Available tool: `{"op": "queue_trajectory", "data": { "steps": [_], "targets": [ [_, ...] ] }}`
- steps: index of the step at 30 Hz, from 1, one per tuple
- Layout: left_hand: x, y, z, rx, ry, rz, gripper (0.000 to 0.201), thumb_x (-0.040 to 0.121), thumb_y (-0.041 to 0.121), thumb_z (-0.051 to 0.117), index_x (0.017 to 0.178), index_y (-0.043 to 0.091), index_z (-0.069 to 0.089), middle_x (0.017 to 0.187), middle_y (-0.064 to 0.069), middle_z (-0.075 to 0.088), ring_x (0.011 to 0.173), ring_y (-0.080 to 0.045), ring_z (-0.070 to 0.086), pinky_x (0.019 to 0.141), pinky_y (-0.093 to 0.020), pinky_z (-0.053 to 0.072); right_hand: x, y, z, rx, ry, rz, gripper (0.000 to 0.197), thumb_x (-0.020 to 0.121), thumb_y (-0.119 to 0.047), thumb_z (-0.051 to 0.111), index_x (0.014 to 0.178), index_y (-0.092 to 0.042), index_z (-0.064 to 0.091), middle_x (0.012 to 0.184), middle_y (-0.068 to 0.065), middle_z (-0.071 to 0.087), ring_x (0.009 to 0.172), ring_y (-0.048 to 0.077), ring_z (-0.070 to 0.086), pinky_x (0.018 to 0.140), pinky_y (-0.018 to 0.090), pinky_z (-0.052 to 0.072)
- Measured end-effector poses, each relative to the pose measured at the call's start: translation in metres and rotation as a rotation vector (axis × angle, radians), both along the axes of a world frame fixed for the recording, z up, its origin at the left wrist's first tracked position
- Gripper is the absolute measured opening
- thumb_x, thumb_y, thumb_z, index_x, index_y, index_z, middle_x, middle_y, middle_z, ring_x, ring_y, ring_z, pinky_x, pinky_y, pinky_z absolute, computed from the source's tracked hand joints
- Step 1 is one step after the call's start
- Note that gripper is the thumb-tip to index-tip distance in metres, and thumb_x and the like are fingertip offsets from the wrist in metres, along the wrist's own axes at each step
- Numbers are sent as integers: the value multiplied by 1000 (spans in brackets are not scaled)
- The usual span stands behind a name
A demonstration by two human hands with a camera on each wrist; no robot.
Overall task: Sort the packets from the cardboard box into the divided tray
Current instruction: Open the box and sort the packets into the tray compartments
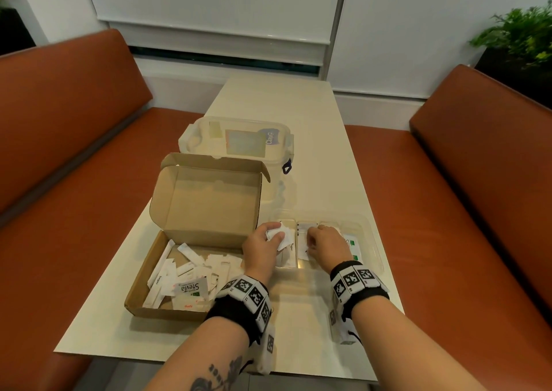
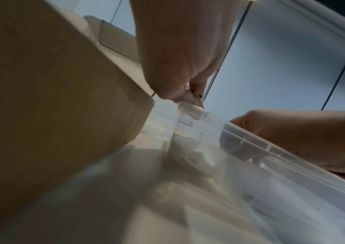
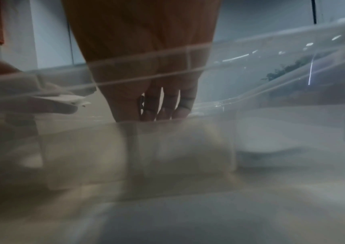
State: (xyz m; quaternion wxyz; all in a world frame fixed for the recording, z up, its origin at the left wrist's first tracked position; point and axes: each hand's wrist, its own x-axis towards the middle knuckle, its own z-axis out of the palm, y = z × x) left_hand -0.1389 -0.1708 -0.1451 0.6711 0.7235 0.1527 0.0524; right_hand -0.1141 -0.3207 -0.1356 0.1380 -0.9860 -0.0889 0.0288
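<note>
An open cardboard box [image 1: 209, 205] at the table's left holds several loose white packets [image 1: 191, 271], one marked Stevia [image 1: 189, 288]. To its right lies the clear divided tray [image 1: 373, 241]. My left hand [image 1: 276, 233] grips a small bunch of white packets [image 1: 282, 232] over the tray's left compartment. My right hand [image 1: 310, 245] reaches down into the middle compartment. In the right wrist view its thumb and forefinger [image 3: 146, 107] appear to pinch a packet's edge, seen through the tray wall [image 3: 251, 49]. The right compartment holds green-marked packets, partly hidden.
A lidded clear plastic container [image 1: 239, 142] stands behind the box. The pale table [image 1: 283, 107] runs away between two orange benches [image 1: 74, 121]. A plant [image 1: 525, 32] stands at the far right.
</note>
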Motion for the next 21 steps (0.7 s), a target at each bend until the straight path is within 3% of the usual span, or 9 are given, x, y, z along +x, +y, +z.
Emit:
{"op": "queue_trajectory", "data": {
  "steps": [3, 6, 8, 11, 16, 19, 21],
  "targets": [
    [0, 0, 1, 28, -10, -4, 17, 87, 10, 65, 96, 24, 68, 97, -11, 64, 86, -26, 59, 85, -46, 54, 1, 2, -1, -5, 10, -16, 12, 86, -7, 52, 94, -10, 60, 99, 7, 58, 93, 24, 55, 76, 31, 46],
    [0, 1, 0, 68, -25, -16, 17, 87, 11, 65, 100, 20, 69, 93, -6, 64, 88, -24, 60, 84, -41, 54, 2, 2, -2, 4, 11, -31, 10, 86, -9, 55, 94, -10, 60, 100, 7, 56, 92, 24, 55, 73, 29, 44],
    [0, 1, -1, 79, -36, -16, 16, 87, 12, 65, 98, 22, 68, 81, 2, 56, 74, -13, 54, 73, -31, 54, 3, 2, -3, 3, 13, -35, 9, 86, -10, 55, 93, -11, 59, 100, 7, 56, 91, 24, 55, 73, 29, 44],
    [0, 1, -2, 51, -31, -19, 15, 87, 11, 65, 95, 24, 66, 81, 2, 56, 66, -9, 53, 56, -17, 50, 2, 2, -3, 94, -25, -73, 8, 85, -18, 61, 90, -12, 61, 92, 5, 58, 87, 22, 55, 71, 29, 43],
    [4, 0, -1, -130, 5, -35, 11, 89, 9, 63, 94, 18, 66, 94, -8, 60, 89, -23, 61, 69, -30, 58, -4, 14, 7, 555, -29, -130, 24, 84, -41, 64, 77, -18, 62, 70, -4, 60, 68, 13, 54, 63, 26, 43],
    [6, -2, 4, -242, 31, -52, 12, 93, 16, 57, 88, 18, 68, 88, -6, 60, 84, -19, 61, 68, -30, 59, -8, 20, 10, 629, 41, -116, 22, 74, -37, 76, 83, -24, 61, 76, -6, 62, 68, 8, 54, 65, 22, 45],
    [10, -2, 8, -309, 90, -57, 20, 95, 19, 54, 82, 19, 70, 91, -8, 63, 88, -23, 62, 76, -40, 58, -9, 18, 10, 649, 41, -136, 25, 72, -32, 78, 90, -25, 62, 77, -7, 60, 66, 6, 51, 62, 17, 42]
  ]
}}
